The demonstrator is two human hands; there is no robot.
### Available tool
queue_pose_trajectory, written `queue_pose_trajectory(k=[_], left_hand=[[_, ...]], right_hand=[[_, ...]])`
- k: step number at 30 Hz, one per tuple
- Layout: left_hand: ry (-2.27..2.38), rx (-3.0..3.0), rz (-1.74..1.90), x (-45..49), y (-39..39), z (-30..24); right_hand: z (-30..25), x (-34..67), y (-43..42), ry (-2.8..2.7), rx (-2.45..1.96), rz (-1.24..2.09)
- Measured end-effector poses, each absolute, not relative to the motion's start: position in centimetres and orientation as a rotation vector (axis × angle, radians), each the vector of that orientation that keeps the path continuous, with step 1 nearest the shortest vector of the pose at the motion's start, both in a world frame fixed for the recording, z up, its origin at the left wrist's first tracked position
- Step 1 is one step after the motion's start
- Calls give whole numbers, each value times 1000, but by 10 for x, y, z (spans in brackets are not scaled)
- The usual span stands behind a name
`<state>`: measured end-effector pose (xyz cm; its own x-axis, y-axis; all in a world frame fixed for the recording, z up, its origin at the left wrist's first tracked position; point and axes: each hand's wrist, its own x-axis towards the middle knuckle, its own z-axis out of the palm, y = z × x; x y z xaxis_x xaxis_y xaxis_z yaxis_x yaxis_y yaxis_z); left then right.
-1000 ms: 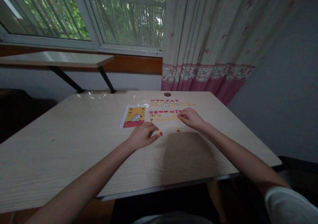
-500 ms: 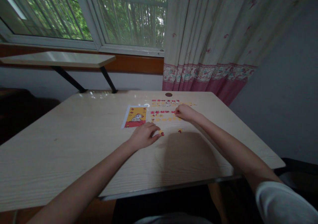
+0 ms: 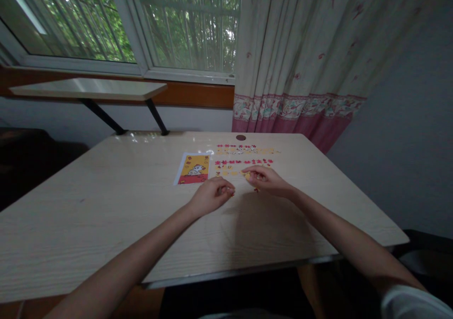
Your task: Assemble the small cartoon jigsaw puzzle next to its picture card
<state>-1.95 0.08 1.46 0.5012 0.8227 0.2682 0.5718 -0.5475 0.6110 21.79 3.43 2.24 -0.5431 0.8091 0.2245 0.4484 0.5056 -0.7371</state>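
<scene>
Small red and yellow puzzle pieces (image 3: 244, 161) lie in rows on the pale wooden table (image 3: 106, 205), right of a printed picture card (image 3: 193, 168) showing a white animal on yellow and red. My left hand (image 3: 212, 195) rests on the table below the card, fingers curled over a small piece at its fingertips. My right hand (image 3: 265, 179) sits just right of it, fingers pinched on a yellow piece near the lowest row. A loose piece (image 3: 255, 189) peeks out under the right hand.
A cable hole (image 3: 241, 137) is in the table near the far edge. Behind the table are a window (image 3: 148, 26), a wall shelf on black brackets (image 3: 92, 88), and a floral curtain (image 3: 300, 59). The grey wall is at the right.
My right hand has drawn back from the middle row toward me and now pinches a yellow piece. My left hand has curled over the small piece it was touching. The view shifted slightly.
</scene>
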Motion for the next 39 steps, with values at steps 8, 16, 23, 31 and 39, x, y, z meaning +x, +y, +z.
queue_pose_trajectory(k=[8, 16, 23, 31, 39], left_hand=[[1166, 1976, 880, -8, -2, 13], [1120, 1796, 903, -7, 3, 6], [1097, 1751, 911, -9, 6, 12], [1058, 1741, 901, -11, 6, 11], [1112, 1822, 953, -14, 9, 12]], right_hand=[[2, 189, 15, -1752, -947, 1110], [-2, 184, 11, -1748, -979, 1005], [2, 196, 16, -2025, -851, 405], [10, 202, 13, -2201, -762, -157], [15, 208, 14, -2159, -727, -292]])
